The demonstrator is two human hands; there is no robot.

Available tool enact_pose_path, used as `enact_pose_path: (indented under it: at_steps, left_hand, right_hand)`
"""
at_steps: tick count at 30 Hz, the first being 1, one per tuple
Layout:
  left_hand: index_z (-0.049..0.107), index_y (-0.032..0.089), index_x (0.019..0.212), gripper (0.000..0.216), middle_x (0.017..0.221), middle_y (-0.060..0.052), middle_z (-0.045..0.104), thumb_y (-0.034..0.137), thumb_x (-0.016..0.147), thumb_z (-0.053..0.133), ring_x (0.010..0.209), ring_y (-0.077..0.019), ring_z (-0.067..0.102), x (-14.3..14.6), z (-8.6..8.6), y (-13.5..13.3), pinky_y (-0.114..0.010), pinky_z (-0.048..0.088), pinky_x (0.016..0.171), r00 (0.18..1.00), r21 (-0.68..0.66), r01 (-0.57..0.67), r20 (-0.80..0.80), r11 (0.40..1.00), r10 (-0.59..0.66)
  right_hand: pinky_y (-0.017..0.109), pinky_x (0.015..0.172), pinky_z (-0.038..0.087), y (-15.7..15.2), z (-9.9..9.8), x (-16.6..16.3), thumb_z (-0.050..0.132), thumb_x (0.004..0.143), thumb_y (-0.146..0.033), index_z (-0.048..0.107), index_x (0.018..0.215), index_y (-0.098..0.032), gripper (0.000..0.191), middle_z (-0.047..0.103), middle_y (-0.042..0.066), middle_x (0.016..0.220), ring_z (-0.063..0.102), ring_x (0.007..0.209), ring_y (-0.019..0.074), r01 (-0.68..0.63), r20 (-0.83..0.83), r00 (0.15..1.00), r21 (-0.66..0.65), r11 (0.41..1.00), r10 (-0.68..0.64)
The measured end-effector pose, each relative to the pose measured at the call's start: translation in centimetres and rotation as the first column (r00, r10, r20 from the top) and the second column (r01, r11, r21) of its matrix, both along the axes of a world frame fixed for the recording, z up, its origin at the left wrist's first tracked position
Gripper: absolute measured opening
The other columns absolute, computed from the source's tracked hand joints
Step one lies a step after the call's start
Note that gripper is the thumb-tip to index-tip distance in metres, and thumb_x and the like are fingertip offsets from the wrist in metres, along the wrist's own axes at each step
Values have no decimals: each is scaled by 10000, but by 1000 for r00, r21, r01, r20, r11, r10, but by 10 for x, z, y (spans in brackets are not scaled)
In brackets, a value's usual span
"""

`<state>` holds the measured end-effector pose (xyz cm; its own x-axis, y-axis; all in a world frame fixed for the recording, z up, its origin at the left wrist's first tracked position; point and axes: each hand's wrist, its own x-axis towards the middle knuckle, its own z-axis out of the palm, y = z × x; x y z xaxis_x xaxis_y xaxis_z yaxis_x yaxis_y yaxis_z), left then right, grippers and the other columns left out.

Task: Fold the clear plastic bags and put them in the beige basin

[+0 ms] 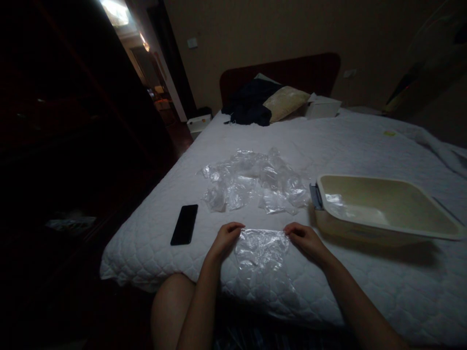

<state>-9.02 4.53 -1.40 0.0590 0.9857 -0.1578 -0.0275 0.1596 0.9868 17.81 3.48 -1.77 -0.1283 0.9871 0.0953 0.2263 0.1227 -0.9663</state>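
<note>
Colourless plastic film [263, 250], cream tub [368, 236], white quilted bedspread [153, 238]

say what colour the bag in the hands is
The bag is clear and colourless; it shows best in the head view.

No lettering, number, brand or sign can be read. At the far right of the bed [343, 146] lies a small yellow patch [389, 132], perhaps a label, but it is too small and dim for any words to show. The white box [196, 127] beyond the bed's far left edge carries a small orange-brown mark [204, 120], also illegible.
</note>
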Motion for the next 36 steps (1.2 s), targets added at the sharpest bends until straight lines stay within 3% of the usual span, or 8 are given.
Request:
enact_pose_path:
  at_steps: [4,11,13,16,20,26,29,36]
  left_hand:
    - [652,132,770,250,743,-55,629,320,606,652,668,-132,539,2,3,0,-216,381,593,999,-31,-46,-8,998,46]
    - [577,170,815,235,721,0,567,317,641,635,563,-65,481,-1,13,-5,-176,358,529,996,-11,-62,61,998,63]
    - [557,173,784,197,621,28,519,313,660,615,501,-56,441,-5,23,-11,-173,332,492,997,-10,-27,66,1000,28]
    - [512,154,603,202,487,44,436,324,675,592,446,-64,404,-12,44,-21,-185,283,444,991,-15,134,-25,991,-135]
    - [478,151,464,378,414,22,437,429,717,513,422,-90,410,-24,64,-31,-215,284,446,864,-134,372,-311,918,-396]
    - [592,145,587,366,527,-5,559,498,663,532,501,-129,475,-46,58,-39,-222,287,468,642,-150,294,-701,944,-311]
    - [623,154,635,301,597,-23,604,451,610,589,548,-152,509,-53,52,-41,-228,306,492,570,-209,309,-741,928,-357]
    - [618,167,590,158,567,-5,585,318,544,614,536,-145,492,-51,45,-41,-228,299,488,500,-280,365,-746,888,-441]
  right_hand:
    - [323,777,410,0,2,-1,576,658,-247,645,658,-199,84,631,41,799,568,806,199,2,-38,999,14,1000,-1]
    - [331,815,389,-3,9,2,517,656,-242,686,731,-204,189,642,61,894,552,899,227,3,-111,994,-84,996,-12]
    - [317,763,404,-5,10,4,482,652,-239,684,769,-196,237,637,65,934,555,889,226,-5,-150,989,-127,992,-14]
    - [289,656,405,-7,10,4,471,671,-287,667,827,-190,269,636,73,950,562,876,232,17,-173,984,-197,980,-52]
    - [267,610,387,-7,10,3,493,706,-361,646,855,-186,276,642,77,899,564,858,224,47,-179,980,-220,974,-88]
    - [255,585,383,-5,6,4,498,718,-371,637,839,-184,263,632,70,870,558,779,196,52,-171,981,-207,977,-88]
    - [262,586,390,-5,4,4,492,722,-386,633,841,-189,270,633,71,877,562,774,199,62,-156,983,-199,978,-94]
    - [280,637,414,-7,2,4,518,718,-394,621,852,-194,262,634,81,912,569,896,241,120,-189,970,-184,975,-155]
